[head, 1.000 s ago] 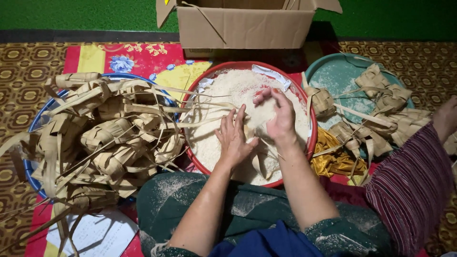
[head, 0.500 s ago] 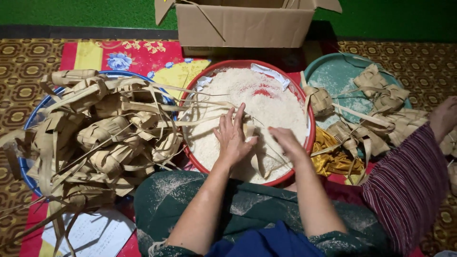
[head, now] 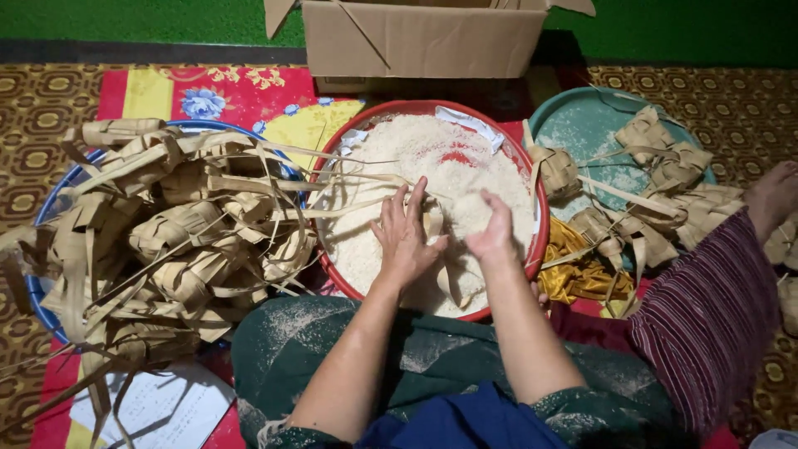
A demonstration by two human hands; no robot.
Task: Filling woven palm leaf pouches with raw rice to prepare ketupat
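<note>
At frame centre, the left hand [head: 405, 237] lies spread, steadying a woven leaf pouch [head: 449, 249] in the red basin [head: 532, 249] of rice [head: 416, 150]; the right hand [head: 490, 226] cups rice; empty pouches [head: 183, 233] heap left; a cardboard box [head: 424, 37] stands above.

We see a patterned brown carpet [head: 33, 108] with a bright red floral mat [head: 199, 91] spread on it. On the mat sit a blue basin [head: 50, 204], a red basin [head: 532, 249] and a teal tray [head: 582, 125]. A cardboard box [head: 424, 41] stands behind them, and a paper sheet [head: 166, 407] lies near the front.
</note>
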